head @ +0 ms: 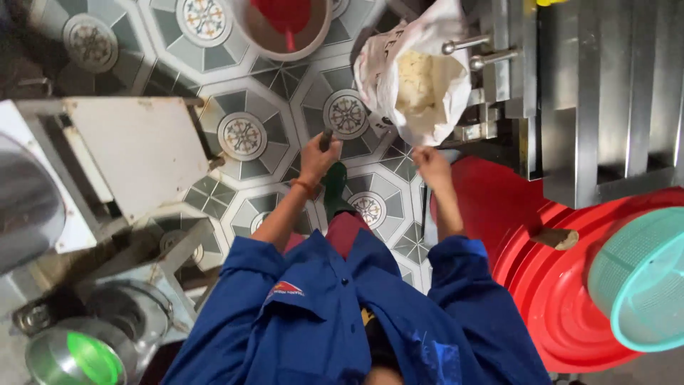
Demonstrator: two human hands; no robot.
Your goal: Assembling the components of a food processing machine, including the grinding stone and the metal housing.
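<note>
While we look down over our blue sleeves, our left hand (317, 158) is fisted on a dark handle (325, 139) above the patterned tile floor (242, 135); just right, our right hand (432, 165) pinches the lower edge of a white bag (381, 71) holding pale, crumbly stuff, hung against the steel machine (605, 93); red tub (556, 285) and teal basket (641, 278) far right
</note>
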